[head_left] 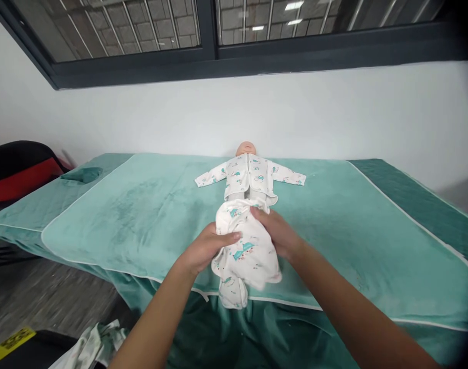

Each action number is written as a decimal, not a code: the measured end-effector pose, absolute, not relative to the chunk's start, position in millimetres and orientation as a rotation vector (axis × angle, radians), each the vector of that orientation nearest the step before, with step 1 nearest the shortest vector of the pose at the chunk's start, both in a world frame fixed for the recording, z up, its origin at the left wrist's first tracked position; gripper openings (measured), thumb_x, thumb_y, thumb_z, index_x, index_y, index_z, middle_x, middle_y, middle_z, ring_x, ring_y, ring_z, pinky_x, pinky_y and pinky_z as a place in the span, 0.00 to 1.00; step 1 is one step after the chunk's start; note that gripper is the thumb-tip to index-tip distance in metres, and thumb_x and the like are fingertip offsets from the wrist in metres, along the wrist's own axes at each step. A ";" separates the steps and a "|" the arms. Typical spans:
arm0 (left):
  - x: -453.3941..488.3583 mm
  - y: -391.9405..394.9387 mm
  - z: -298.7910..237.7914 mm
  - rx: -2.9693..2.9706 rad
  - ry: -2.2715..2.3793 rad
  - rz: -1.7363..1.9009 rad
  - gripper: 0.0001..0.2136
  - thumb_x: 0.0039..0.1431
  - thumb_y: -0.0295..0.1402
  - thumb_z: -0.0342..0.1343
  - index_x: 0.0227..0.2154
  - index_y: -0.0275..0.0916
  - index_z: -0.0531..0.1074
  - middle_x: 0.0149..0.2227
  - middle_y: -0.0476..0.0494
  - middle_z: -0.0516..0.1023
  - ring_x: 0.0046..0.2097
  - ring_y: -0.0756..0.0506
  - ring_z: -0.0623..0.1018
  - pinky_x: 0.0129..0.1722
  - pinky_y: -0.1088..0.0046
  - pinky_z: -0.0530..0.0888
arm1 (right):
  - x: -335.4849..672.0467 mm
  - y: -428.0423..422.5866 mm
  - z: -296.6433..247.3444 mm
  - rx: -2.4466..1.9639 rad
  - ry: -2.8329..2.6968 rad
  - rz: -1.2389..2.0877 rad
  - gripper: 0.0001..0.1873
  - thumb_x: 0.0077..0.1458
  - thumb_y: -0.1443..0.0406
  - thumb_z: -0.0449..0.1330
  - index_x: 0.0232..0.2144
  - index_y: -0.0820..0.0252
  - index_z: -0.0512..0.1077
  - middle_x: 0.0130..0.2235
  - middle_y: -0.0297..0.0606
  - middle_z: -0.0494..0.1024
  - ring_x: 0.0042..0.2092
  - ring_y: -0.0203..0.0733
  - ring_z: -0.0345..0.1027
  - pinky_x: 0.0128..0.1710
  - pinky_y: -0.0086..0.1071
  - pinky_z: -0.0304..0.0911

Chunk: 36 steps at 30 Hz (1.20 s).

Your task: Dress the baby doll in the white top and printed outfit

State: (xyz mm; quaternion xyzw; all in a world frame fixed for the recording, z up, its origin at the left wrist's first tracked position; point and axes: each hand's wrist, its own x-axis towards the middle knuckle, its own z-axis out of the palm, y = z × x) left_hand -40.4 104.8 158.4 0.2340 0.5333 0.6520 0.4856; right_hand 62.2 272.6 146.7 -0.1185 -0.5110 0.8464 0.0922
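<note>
A baby doll [246,148] lies on its back, its head toward the wall and both arms spread. It wears a white long-sleeved jacket [237,177] with a small teal and red print. Below the jacket's hem, white baby pants [253,269] in matching print hang bunched, with one footed leg toward me. My left hand [205,248] grips the pants from the left, thumb on top. My right hand [278,230] is closed on their right side near the waistband, close to the doll's legs. The fingers behind the cloth are hidden, as are the doll's feet.
The doll lies on a bed with a teal plush cover [165,205] edged in white piping. Behind it rise a white wall [153,118] and a dark-framed window [211,56]. A black and red chair [22,177] stands left; crumpled cloth [93,346] lies at lower left.
</note>
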 end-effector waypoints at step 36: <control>-13.7 170.8 160.3 0.524 1.484 1.483 0.19 0.55 0.44 0.65 0.43 0.36 0.78 0.41 0.38 0.83 0.43 0.41 0.80 0.44 0.66 0.74 | 87.1 310.9 66.7 -0.573 -1.629 1.743 0.17 0.58 0.53 0.60 0.45 0.56 0.72 0.46 0.40 0.79 0.48 0.51 0.71 0.48 0.42 0.65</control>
